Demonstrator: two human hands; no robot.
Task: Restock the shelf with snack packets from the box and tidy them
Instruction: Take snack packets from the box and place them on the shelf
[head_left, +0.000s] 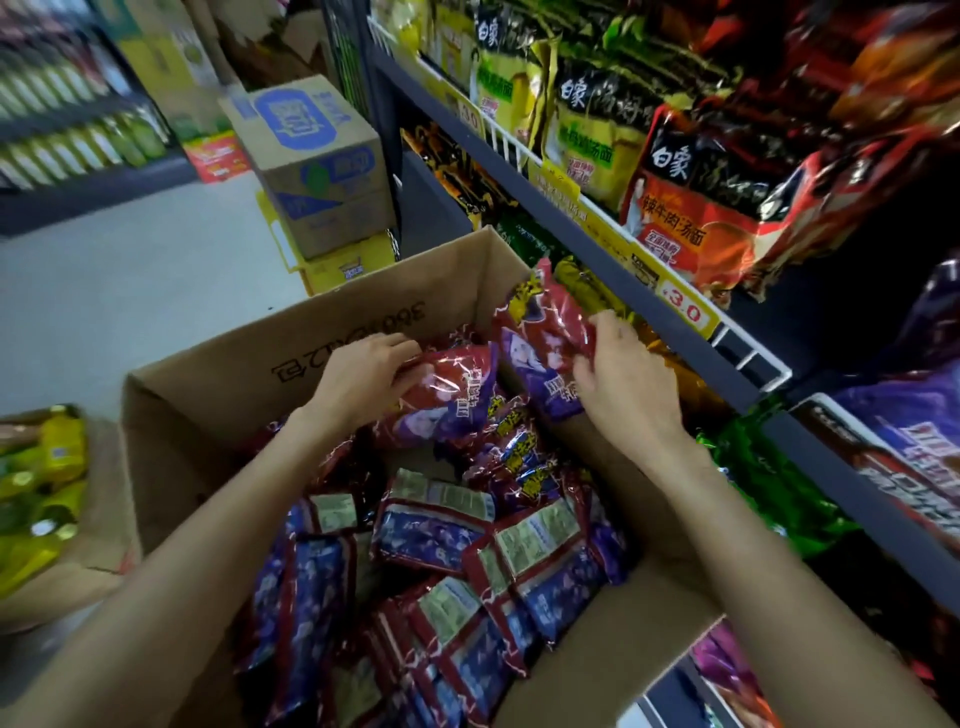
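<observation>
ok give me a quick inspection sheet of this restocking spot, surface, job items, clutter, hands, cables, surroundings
surface: pale shop floor, open cardboard box standing on it beside the shelf.
job's things: red and purple snack packets piled loosely in the box; shelf rows hold noodle bags.
clutter: second carton of yellow-green packs at left; sealed blue-printed carton stacked by the shelf end.
grippers: left hand grips one packet; right hand grips a raised packet.
cables: nothing seen.
surroundings: store aisle, bottle shelves far left, blurred.
</observation>
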